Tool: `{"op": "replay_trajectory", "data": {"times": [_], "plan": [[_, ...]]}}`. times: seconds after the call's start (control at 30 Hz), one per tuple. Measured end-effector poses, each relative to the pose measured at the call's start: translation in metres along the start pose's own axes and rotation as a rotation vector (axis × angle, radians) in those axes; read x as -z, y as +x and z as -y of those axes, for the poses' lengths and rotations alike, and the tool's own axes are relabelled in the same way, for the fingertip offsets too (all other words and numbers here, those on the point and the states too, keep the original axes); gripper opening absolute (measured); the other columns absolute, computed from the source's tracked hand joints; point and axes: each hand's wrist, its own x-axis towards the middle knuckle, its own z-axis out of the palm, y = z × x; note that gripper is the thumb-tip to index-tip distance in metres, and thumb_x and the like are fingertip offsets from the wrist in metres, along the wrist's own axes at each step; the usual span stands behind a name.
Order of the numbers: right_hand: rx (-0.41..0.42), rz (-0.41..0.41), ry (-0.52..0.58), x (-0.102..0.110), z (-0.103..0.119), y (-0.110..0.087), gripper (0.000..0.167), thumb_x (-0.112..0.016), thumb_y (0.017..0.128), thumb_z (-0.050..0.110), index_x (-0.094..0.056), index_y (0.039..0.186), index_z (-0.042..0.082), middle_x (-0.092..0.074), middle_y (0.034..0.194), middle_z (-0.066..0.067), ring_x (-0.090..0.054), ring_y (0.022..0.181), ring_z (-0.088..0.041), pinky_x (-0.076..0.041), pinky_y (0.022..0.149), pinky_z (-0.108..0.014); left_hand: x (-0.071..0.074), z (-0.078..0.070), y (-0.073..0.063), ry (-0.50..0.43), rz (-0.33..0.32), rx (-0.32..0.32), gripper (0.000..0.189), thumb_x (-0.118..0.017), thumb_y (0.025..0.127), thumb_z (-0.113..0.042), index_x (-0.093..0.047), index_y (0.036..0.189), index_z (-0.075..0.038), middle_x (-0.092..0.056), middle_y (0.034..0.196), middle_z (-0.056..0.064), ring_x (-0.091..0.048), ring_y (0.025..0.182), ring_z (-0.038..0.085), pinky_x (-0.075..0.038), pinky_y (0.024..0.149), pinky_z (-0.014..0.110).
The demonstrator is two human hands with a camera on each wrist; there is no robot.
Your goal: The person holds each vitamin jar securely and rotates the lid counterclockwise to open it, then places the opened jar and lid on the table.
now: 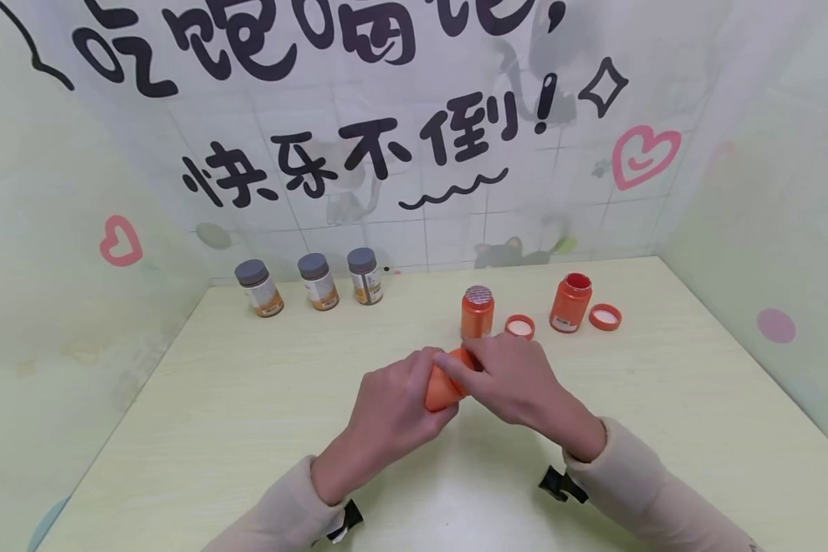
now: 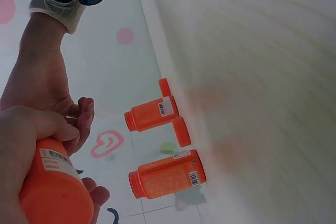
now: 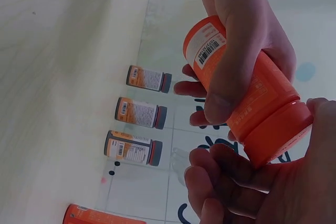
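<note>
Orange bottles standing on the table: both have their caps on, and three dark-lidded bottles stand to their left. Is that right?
Not quite: both orange bottles are uncapped, with their caps lying beside them, as the head view shows. The three dark-lidded bottles do stand to their left.

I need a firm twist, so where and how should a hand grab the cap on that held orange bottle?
I'd probably grip the cap around its round rim, from the right: the orange bottle is tilted with its capped end toward the right hand, while the left hand wraps the body.
</note>
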Motion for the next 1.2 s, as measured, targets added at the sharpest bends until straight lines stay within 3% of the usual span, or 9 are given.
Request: {"op": "replay_trajectory", "data": {"times": [0.2, 0.33, 0.43, 0.57, 0.77, 1.0, 1.1, 1.2], "plan": [[-0.076, 0.013, -0.012, -0.002, 0.006, -0.001, 0.067, -0.036, 0.094, 0.072, -0.045, 0.055, 0.019, -0.037, 0.047, 0.005, -0.038, 0.044, -0.013, -0.029, 0.047, -0.029, -0.001, -0.001, -0.001, 0.103, -0.041, -0.025, 0.047, -0.080, 0.074, -0.038, -0.057, 0.110, -0.017, -0.067, 0.084, -0.005, -0.057, 0.059, 0.007, -0.049, 0.053, 0.019], [-0.098, 0.005, -0.010, -0.004, 0.008, -0.002, 0.064, -0.036, 0.099, 0.064, -0.046, 0.054, 0.019, -0.038, 0.047, 0.005, -0.040, 0.044, -0.014, -0.031, 0.046, -0.029, -0.003, -0.004, -0.002, 0.178, -0.063, -0.042, 0.049, -0.079, 0.076, -0.040, -0.061, 0.112, -0.013, -0.068, 0.085, -0.002, -0.059, 0.059, 0.009, -0.050, 0.052, 0.021], [-0.082, -0.027, -0.011, -0.005, 0.009, -0.003, 0.060, -0.040, 0.100, 0.056, -0.046, 0.053, 0.020, -0.039, 0.047, 0.005, -0.040, 0.045, -0.014, -0.031, 0.045, -0.028, -0.004, -0.005, -0.003, 0.184, -0.071, -0.038, 0.052, -0.078, 0.076, -0.041, -0.062, 0.115, -0.012, -0.070, 0.088, -0.001, -0.062, 0.061, 0.010, -0.052, 0.053, 0.022], [-0.034, -0.109, -0.015, -0.007, 0.009, -0.004, 0.055, -0.048, 0.098, 0.049, -0.044, 0.052, 0.020, -0.038, 0.046, 0.005, -0.037, 0.044, -0.013, -0.029, 0.043, -0.027, -0.005, -0.006, -0.003, 0.136, -0.075, -0.029, 0.053, -0.080, 0.075, -0.040, -0.061, 0.115, -0.012, -0.070, 0.090, -0.001, -0.061, 0.061, 0.009, -0.052, 0.053, 0.022], [0.044, -0.247, -0.013, -0.014, 0.008, -0.004, 0.054, -0.055, 0.094, 0.044, -0.039, 0.048, 0.020, -0.030, 0.044, 0.009, -0.030, 0.041, -0.009, -0.023, 0.041, -0.025, -0.006, -0.006, -0.005, 0.047, -0.091, -0.012, 0.048, -0.080, 0.071, -0.033, -0.059, 0.109, -0.012, -0.065, 0.079, -0.004, -0.051, 0.054, 0.005, -0.044, 0.049, 0.016], [0.162, -0.367, -0.041, -0.019, 0.006, -0.003, 0.048, -0.059, 0.089, 0.040, -0.037, 0.050, 0.020, -0.025, 0.045, 0.011, -0.025, 0.041, -0.007, -0.017, 0.041, -0.023, -0.006, -0.006, -0.005, -0.165, -0.039, 0.075, 0.043, -0.081, 0.067, -0.025, -0.058, 0.101, -0.015, -0.058, 0.070, -0.009, -0.044, 0.053, 0.001, -0.036, 0.047, 0.014], [0.166, -0.326, -0.061, -0.017, 0.004, -0.002, 0.046, -0.058, 0.090, 0.041, -0.039, 0.052, 0.021, -0.027, 0.046, 0.011, -0.027, 0.042, -0.008, -0.020, 0.042, -0.023, -0.007, -0.004, -0.005, -0.173, -0.029, 0.079, 0.041, -0.080, 0.068, -0.025, -0.058, 0.101, -0.015, -0.057, 0.070, -0.009, -0.044, 0.053, 0.001, -0.036, 0.047, 0.014], [0.097, -0.198, -0.040, -0.010, 0.004, -0.002, 0.047, -0.055, 0.093, 0.047, -0.042, 0.056, 0.020, -0.030, 0.047, 0.010, -0.030, 0.043, -0.009, -0.023, 0.043, -0.025, -0.008, -0.003, -0.004, -0.141, -0.031, 0.070, 0.042, -0.080, 0.069, -0.025, -0.057, 0.103, -0.016, -0.059, 0.072, -0.008, -0.044, 0.053, 0.001, -0.036, 0.047, 0.014]]}}
